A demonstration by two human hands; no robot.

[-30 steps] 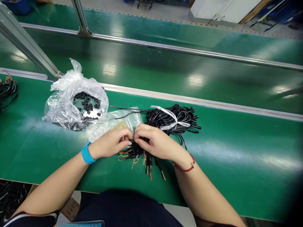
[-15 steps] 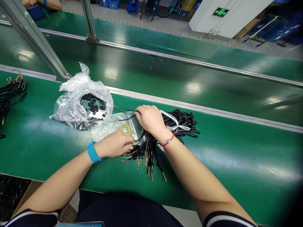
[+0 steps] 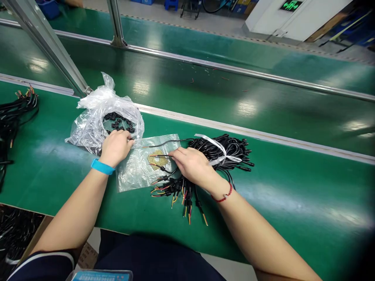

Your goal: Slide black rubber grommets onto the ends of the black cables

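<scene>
Green, glossy tabletop point(image 3: 287, 210) under black cables point(image 3: 234, 145), white pillar point(image 3: 269, 19) beyond.

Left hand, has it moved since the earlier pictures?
Yes. Against the near post, the left hand moved left and forward, from the cable ends to the parts bag.

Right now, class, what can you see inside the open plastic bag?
Small black parts show inside the open plastic bag. The left hand covers the near side of the opening, so whatever lies behind it cannot be seen.

Head-worn view — forward, down onto workbench point(image 3: 293, 179)
</scene>
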